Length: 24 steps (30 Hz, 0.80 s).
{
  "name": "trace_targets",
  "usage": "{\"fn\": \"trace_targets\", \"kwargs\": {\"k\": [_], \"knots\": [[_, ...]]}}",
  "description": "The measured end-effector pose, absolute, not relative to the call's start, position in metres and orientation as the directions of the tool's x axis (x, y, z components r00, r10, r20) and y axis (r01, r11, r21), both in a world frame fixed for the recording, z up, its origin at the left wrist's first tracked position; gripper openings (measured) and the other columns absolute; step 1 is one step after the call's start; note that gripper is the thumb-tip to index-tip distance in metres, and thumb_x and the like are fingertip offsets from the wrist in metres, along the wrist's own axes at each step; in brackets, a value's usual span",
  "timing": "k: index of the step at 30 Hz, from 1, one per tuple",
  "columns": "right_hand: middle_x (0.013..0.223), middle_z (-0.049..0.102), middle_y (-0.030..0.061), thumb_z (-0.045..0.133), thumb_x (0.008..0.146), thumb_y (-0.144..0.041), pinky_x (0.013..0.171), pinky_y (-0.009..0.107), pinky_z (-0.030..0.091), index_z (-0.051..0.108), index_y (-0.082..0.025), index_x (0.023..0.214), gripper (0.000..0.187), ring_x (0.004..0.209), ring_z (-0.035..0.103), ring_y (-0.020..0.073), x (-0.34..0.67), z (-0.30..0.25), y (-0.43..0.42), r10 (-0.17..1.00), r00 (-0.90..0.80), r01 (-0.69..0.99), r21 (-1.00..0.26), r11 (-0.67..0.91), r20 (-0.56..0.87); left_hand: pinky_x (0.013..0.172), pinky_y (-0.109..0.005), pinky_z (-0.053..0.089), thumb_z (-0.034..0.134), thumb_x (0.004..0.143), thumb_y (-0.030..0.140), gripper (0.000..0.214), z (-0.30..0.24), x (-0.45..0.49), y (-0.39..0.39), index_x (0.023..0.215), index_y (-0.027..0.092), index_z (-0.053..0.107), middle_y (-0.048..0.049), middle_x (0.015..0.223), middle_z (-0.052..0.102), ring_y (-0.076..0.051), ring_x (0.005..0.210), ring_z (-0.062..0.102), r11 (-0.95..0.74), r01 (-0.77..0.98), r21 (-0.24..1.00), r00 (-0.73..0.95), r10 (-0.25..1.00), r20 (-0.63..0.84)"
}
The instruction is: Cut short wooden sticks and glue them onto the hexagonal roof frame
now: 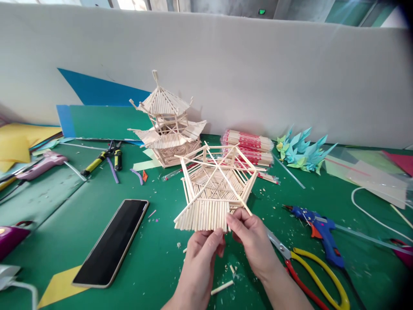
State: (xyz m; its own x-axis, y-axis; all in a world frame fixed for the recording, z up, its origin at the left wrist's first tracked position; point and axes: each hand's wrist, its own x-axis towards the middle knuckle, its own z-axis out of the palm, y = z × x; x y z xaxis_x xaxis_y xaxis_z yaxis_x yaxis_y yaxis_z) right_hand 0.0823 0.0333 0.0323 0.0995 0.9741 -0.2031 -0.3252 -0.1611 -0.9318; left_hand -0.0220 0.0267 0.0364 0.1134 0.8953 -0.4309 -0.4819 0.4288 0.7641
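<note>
Both my hands hold up a hexagonal roof frame (214, 187) made of thin wooden sticks, tilted toward me above the green table (161, 258). My left hand (201, 254) pinches its near lower edge from below, fingers closed on the stick panel. At the frame's right near corner, my right hand (251, 237) grips the same edge, thumb and fingers pressed together. Behind the frame stands a finished two-tier stick pagoda (166, 125).
A black phone (112, 241) lies at left. A blue glue gun (318, 226) and yellow-handled scissors (309, 271) lie at right. Wrapped chopstick bundles (250, 146), paper cranes (300, 150), yellow pliers (101, 158), a pink glue gun (41, 165) and coloured paper sheets line the back. A short stick (222, 287) lies near me.
</note>
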Motion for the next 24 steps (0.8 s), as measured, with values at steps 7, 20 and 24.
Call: {"fn": "trace_targets", "kwargs": {"k": [7,20,24], "knots": [[0.043,0.037,-0.0087,0.063,0.072,-0.040,0.041,0.019,0.019,0.050,-0.018,0.052,0.032,0.043,0.023,0.0062,0.0809,0.0337,0.0336,0.973,0.098,-0.320,-0.932,-0.169,-0.210,0.050,-0.021,0.037,0.068,0.066,0.023,0.018,0.0350,-0.0216,0.0251,0.052,0.013,0.063,-0.0007,0.052,0.057,-0.010,0.052,0.047,0.425,-0.505,0.752,0.107,0.895,-0.433],[0.043,0.044,-0.0070,0.062,0.071,-0.043,0.042,0.021,0.023,0.050,-0.020,0.053,0.032,0.041,0.031,0.0079,0.0786,0.0333,0.0339,0.975,0.092,-0.325,-0.932,-0.162,-0.202,0.051,-0.022,0.036,0.067,0.067,0.024,0.020,0.0344,-0.0218,0.0250,0.051,0.013,0.061,-0.0004,0.052,0.058,-0.010,0.051,0.047,0.431,-0.476,0.766,0.108,0.893,-0.436],[0.044,0.042,-0.0072,0.062,0.072,-0.041,0.042,0.021,0.023,0.049,-0.019,0.053,0.032,0.042,0.030,0.0075,0.0794,0.0332,0.0343,0.974,0.097,-0.322,-0.932,-0.164,-0.205,0.051,-0.021,0.036,0.067,0.067,0.025,0.020,0.0348,-0.0212,0.0262,0.051,0.013,0.061,-0.0003,0.052,0.058,-0.010,0.051,0.047,0.425,-0.473,0.772,0.105,0.897,-0.429]]}}
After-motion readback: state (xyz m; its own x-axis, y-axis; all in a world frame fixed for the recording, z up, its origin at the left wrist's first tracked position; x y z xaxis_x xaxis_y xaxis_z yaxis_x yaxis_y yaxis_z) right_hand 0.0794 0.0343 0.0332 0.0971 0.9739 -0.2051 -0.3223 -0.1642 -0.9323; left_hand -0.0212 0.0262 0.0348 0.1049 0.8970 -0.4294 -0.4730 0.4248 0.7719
